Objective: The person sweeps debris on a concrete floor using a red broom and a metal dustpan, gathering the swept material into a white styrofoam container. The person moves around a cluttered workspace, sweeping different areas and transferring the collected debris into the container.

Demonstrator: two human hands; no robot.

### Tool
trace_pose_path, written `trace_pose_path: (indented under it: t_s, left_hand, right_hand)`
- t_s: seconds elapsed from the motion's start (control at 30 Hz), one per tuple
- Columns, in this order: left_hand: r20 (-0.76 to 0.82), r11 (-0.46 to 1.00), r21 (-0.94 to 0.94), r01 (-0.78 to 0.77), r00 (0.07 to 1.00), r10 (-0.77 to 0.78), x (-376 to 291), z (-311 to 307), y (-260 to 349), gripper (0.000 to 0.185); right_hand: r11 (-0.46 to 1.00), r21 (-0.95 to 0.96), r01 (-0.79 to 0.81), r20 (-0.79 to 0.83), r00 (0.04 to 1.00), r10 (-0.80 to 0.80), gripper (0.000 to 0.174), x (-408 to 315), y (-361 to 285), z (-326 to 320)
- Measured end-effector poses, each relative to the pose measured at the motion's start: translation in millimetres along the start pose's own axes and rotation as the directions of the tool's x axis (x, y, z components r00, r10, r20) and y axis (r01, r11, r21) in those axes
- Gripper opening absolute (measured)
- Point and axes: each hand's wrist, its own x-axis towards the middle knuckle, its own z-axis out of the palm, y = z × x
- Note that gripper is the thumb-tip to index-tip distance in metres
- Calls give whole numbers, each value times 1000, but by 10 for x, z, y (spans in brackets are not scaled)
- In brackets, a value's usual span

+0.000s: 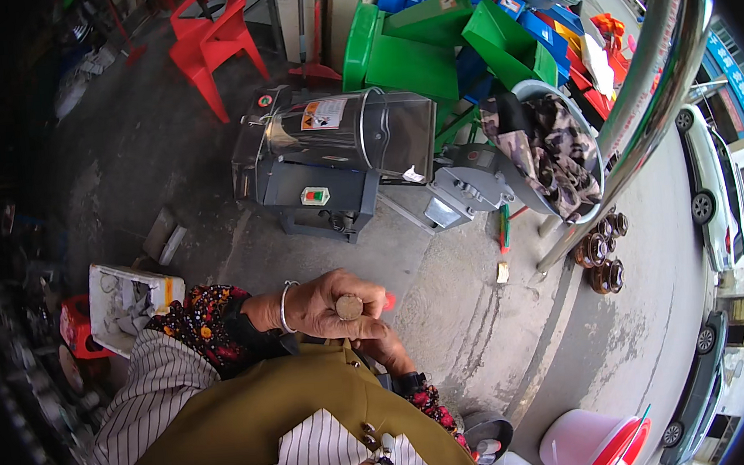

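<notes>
My left hand (328, 305), with a silver bangle at its wrist, is closed around a round handle (350, 307). Only the flat brown end of the handle faces up; its length is hidden under the fist. Lower and slightly to the right, my right hand (388, 350) shows mainly its back and wrist. Its fingers are behind the left hand and the olive apron (280, 403), so what they touch cannot be seen. A bit of red (389, 301) shows just past the left fingers.
Ahead stands a grey machine (321, 171) with a switch box. A grey bucket (593, 169) holds camouflage cloth beside a metal pole (629, 173). A white box (108, 332) with scraps is left; brown jars (602, 247) and a pink tub (572, 443) are right. A red chair (219, 35) stands behind.
</notes>
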Motion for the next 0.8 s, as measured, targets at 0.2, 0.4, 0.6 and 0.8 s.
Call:
trace_pose_path:
  t_s: [0.2,0.4,0.6,0.8]
  left_hand:
    - [-313,989,95,111,947,-76,-1209,-599,481,24]
    - [-633,979,146,143,774,-19,-2307,-877,914,21]
    - [-817,918,368,150,522,243,-2847,-660,955,25]
    - [-899,898,377,226,322,296,-2912,-576,1021,29]
  right_hand:
    - [984,-179,-14,-305,952,-41,31,404,356,253]
    - [975,-183,-125,-281,957,70,28,874,313,765]
    - [434,-900,-33,96,958,271,35,1485,197,1501]
    - [237,-971,2,164,730,663,33,2082,266,2518]
